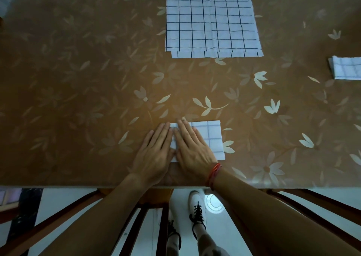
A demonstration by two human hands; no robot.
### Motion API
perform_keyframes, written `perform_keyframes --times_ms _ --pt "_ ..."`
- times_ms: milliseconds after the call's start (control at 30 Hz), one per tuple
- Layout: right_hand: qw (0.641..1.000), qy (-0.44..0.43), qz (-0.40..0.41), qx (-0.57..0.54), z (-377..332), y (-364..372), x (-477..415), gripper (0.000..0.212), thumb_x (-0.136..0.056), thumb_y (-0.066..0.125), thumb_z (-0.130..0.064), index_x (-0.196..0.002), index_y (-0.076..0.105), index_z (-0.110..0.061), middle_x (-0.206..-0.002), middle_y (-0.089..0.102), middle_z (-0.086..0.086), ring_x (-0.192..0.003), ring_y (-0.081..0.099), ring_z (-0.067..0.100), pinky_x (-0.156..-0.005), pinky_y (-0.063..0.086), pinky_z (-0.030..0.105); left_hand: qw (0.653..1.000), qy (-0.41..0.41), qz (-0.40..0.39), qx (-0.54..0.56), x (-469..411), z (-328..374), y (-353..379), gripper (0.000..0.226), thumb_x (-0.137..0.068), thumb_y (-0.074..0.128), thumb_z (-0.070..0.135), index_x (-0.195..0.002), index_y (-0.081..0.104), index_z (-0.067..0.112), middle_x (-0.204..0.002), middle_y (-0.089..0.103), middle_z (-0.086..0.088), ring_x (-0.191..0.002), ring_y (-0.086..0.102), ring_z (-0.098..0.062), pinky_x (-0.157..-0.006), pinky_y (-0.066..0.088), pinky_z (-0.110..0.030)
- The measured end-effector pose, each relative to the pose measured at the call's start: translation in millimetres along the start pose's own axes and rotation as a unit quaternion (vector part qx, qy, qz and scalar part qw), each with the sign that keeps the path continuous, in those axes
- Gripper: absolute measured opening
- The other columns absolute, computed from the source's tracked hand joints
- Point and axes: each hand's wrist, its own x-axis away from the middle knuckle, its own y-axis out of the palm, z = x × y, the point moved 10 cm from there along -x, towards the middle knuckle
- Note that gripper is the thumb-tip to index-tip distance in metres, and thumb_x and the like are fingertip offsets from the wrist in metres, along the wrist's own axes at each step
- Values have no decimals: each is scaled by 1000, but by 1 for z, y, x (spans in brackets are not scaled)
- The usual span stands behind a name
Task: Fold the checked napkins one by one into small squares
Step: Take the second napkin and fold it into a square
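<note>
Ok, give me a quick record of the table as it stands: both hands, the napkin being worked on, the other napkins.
surface: table with a brown floral cover
napkin in work: folded rectangle, flat, near the front edge
left hand: flat, fingers straight, at that napkin's left edge
right hand: flat, pressing on the napkin's left part
bracelet: red thread, on the right wrist
unfolded stack: checked napkins lying open, far centre, at least two layers
finished napkin: small and folded, at the right, partly out of frame
</note>
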Motion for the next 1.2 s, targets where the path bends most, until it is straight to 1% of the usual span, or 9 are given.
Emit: perform_keyframes --times_ms 300,467,600,767,1000,1067,1100,1167,1200 --pt "1000 -4 -17 26 6 8 -5 62 -96 27 -40 -145 35 -2 -153 26 21 -145 21 32 -115 26 48 999 12 -11 -35 1 -8 2 63 -104 10 41 -150 22 0 -158 17 -18 -148 13 -28 -117 21 -47" --pt "999 11 -30 38 15 11 -4 67 -95 31 -50 -148 30 -9 -156 20 20 -146 17 32 -118 20 47 999 13 -18 -42 1 -9 3 65 -103 7 43 -150 19 -1 -158 15 -19 -148 12 -29 -117 20 -48" --pt "996 31 -57 64 42 7 9 77 -93 26 -61 -151 22 -9 -157 14 19 -147 12 32 -119 16 46 999 3 -23 -42 0 -9 2 66 -102 11 44 -150 19 -1 -158 15 -19 -148 12 -27 -117 20 -48" --pt "991 59 -81 89 86 -6 36 82 -93 16 -65 -152 13 -7 -158 9 17 -147 9 30 -119 15 47 999 -4 -37 -39 0 -10 3 67 -102 11 46 -151 17 1 -159 13 -16 -148 11 -27 -117 19 -47" --pt "991 60 -84 85 88 -11 39 81 -93 23 -63 -150 20 -5 -157 16 17 -146 15 31 -118 17 47 998 -11 -41 -40 -1 -9 1 67 -101 11 46 -150 20 1 -159 15 -16 -148 12 -26 -117 17 -45" --pt "994 63 -73 58 89 -18 36 77 -93 29 -59 -149 23 -7 -157 18 15 -145 18 30 -118 21 46 998 -15 -42 -40 -1 -8 1 67 -101 14 46 -150 21 2 -159 16 -15 -148 12 -25 -117 16 -44" --pt "995 66 -65 44 90 -26 32 72 -92 33 -55 -148 27 -9 -155 24 13 -142 25 30 -115 28 46 998 -18 -43 -40 -1 -8 1 67 -100 17 46 -150 22 2 -159 18 -15 -148 12 -25 -117 16 -45" --pt "996 66 -53 27 90 -43 19 63 -89 44 -46 -142 35 -15 -147 35 6 -126 42 27 -102 42 42 998 -23 -46 -37 -2 -9 1 67 -98 21 46 -149 23 3 -159 18 -14 -148 13 -25 -117 18 -46" --pt "997 66 -45 12 91 -51 12 59 -87 48 -42 -140 38 -19 -142 39 3 -117 46 25 -96 45 40 998 -24 -49 -33 -2 -9 1 68 -97 21 46 -150 23 3 -159 17 -13 -148 12 -25 -118 19 -46"
